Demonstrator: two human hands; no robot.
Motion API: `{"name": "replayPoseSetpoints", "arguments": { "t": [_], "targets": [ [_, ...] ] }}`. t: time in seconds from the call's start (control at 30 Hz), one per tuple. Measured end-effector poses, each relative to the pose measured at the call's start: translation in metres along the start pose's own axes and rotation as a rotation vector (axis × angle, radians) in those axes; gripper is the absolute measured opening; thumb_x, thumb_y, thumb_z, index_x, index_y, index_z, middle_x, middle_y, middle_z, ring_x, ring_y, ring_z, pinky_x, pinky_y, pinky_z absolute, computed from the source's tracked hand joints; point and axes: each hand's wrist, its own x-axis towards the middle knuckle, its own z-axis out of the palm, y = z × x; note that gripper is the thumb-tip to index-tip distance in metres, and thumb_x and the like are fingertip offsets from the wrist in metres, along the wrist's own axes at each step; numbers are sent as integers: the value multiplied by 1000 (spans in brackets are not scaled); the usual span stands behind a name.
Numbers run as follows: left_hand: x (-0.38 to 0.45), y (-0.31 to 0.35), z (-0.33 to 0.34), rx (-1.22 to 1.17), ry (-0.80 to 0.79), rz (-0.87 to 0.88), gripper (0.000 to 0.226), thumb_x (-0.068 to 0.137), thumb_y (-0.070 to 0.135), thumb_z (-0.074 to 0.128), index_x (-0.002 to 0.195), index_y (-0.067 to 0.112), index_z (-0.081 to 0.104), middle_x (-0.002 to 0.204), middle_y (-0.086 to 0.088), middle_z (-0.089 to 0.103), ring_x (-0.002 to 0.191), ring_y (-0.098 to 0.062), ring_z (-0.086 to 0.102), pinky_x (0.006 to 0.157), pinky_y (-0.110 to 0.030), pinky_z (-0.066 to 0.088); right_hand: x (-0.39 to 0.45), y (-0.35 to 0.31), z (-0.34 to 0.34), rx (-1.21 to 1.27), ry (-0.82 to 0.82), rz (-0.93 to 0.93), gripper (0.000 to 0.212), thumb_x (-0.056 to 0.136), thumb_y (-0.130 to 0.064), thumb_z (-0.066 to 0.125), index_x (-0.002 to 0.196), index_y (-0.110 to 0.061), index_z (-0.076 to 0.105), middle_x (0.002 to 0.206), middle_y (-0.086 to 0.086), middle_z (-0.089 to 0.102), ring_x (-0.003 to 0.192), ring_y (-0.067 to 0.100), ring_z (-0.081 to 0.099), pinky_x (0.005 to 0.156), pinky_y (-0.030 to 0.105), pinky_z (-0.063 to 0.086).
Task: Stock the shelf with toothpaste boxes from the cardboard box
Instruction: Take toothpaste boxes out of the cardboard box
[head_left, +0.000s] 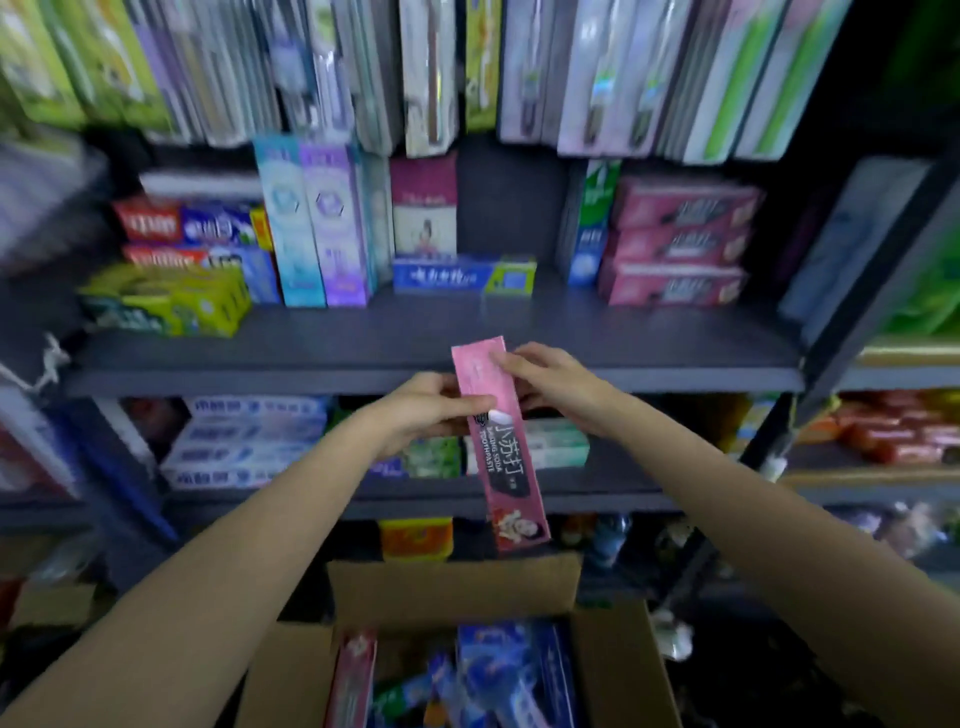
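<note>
Head view
Held box: a pink toothpaste box (498, 447) stands nearly upright in the air, in front of the dark shelf (415, 338), its top end at the level of the shelf board's front edge and its bottom end just above the cardboard box (457, 587).
Left hand: the left hand (421, 410) grips the pink box about a third of the way down; its thumb lies across the printed face and the other fingers are curled behind it, clamped on the box.
Right hand: the right hand (545, 379) holds the upper part of the same box from the right, fingers (506, 361) pinched on its edge near the top.
Cardboard box: open, low in the picture between the two forearms, flaps up; inside lie more toothpaste boxes, a pink one (353, 680) at the left and blue ones (514, 670) to the right, blurred.
Shelf board: bare along its front; at the back stands a stack of three pink boxes (680, 244) at the right, a flat blue box (452, 275) in the middle, upright teal and purple boxes (317, 223) to its left.
Above: hanging toothbrush packs (431, 73).
Lower shelf: white and blue boxes (249, 441) stacked at the left, behind the left forearm.
</note>
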Motion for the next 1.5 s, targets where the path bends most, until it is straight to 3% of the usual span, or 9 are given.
{"name": "replayPoseSetpoints", "arguments": {
  "t": [0.13,0.23,0.33,0.5,0.7,0.87,1.03,1.17,1.5],
  "targets": [
    [19,32,20,-215,182,74,14,87,14,62,99,7,63,80,-1,70,64,-4,68,57,-14,53,-8,-24,-41,-585,294,-134,38,87,-34,63,111,-5,62,109,9,67,103,23,62,86,29,44],
    [42,53,46,-431,294,111,4,87,10,61,89,7,62,65,0,69,54,-6,65,55,-15,54,-17,-32,-54,-832,345,-220,43,83,-43,65,107,-7,60,106,9,65,97,26,61,81,36,48],
    [65,69,79,-526,292,154,14,87,11,61,100,4,63,85,-10,69,66,-12,66,61,-16,56,-16,-32,-70,-1028,418,-187,45,87,-36,61,120,-9,47,119,11,54,106,32,56,83,39,45],
    [104,81,116,-500,224,181,33,87,10,61,119,0,57,110,-15,65,92,-20,63,78,-23,55,-11,-22,-121,-1009,467,-141,52,84,-16,62,129,-8,37,128,11,47,112,32,53,82,36,41],
    [140,98,127,39,325,205,48,89,13,59,133,11,40,136,-6,46,112,-17,52,100,-33,44,23,-7,-203,-1293,624,-61,54,87,-3,51,135,-10,27,139,13,28,93,36,62,59,34,39],
    [165,121,129,221,280,234,61,91,16,55,144,20,26,147,-2,34,132,-16,35,107,-30,32,62,-2,-243,-1411,620,-9,68,87,7,47,144,-14,16,150,19,15,99,35,61,64,34,41],
    [185,153,131,215,193,255,71,89,16,59,147,23,19,147,0,33,130,-13,35,96,-22,28,85,5,-245,-1434,527,-2,75,85,12,47,146,-14,11,152,20,7,97,32,62,65,34,43],
    [196,165,132,211,114,258,61,90,11,55,143,21,28,132,0,46,104,-4,39,88,-20,31,96,13,-245,-1409,493,15,85,79,13,56,146,-11,8,153,21,2,94,29,63,60,29,40],
    [212,164,135,138,146,283,55,90,8,54,140,17,33,117,5,47,106,-7,44,89,-21,35,97,27,-247,-1277,620,-138,53,83,12,50,131,-3,33,137,18,27,74,32,63,45,33,34]
  ]
}}
